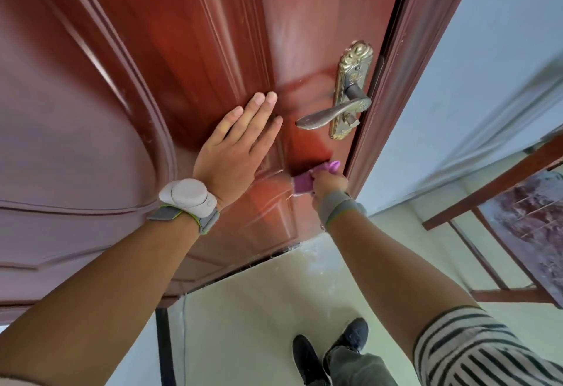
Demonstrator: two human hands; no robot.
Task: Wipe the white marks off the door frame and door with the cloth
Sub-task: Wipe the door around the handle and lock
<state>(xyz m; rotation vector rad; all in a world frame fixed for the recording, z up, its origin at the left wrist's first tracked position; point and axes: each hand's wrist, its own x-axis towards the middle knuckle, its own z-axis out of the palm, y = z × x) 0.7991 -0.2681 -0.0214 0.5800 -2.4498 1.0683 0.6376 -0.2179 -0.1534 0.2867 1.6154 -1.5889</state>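
A reddish-brown panelled door [182, 50] fills the upper left of the head view. Its matching frame [405, 59] runs down its right edge. My left hand [237, 145] lies flat with straight fingers pressed against the door, left of the brass lever handle [338, 111]. Below the handle, my right hand [329, 183] grips a bunched purple cloth [304, 183] against the door near its right edge. Faint white streaks [274, 203] show on the door just left of and below the cloth, and pale specks dot the frame higher up.
A pale wall [475, 87] stands to the right of the frame. A red-framed piece of furniture [499, 196] with a patterned panel sits at the far right. My dark shoes [332, 352] stand on the light floor, which has white dust near the door's bottom.
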